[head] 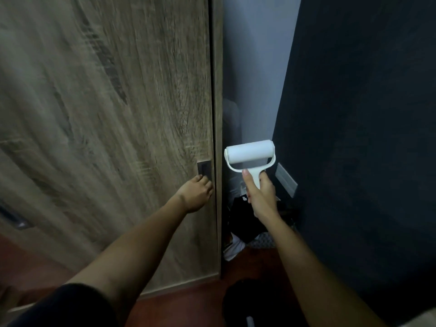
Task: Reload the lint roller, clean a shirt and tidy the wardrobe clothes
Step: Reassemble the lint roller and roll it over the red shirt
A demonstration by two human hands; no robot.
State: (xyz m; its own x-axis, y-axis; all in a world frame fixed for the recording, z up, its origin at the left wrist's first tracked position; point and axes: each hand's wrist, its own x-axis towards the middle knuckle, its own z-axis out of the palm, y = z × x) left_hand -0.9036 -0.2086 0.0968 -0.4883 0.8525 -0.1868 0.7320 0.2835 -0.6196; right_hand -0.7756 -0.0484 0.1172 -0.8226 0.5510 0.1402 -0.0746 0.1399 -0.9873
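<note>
A wood-grain sliding wardrobe door (106,119) fills the left of the view, blurred by motion. My left hand (197,193) reaches to its recessed metal handle (204,170), fingers hooked at the lower end of it. My right hand (260,193) holds a white lint roller (250,153) upright by its handle, the white roll on top. Past the door's edge a narrow gap shows dark clothes (247,220) heaped low inside.
A large dark fabric surface (365,138) hangs on the right, close to the roller. A pale wall (254,67) shows in the gap. The floor (179,305) is dark red-brown. A dark object (245,300) lies on the floor near my feet.
</note>
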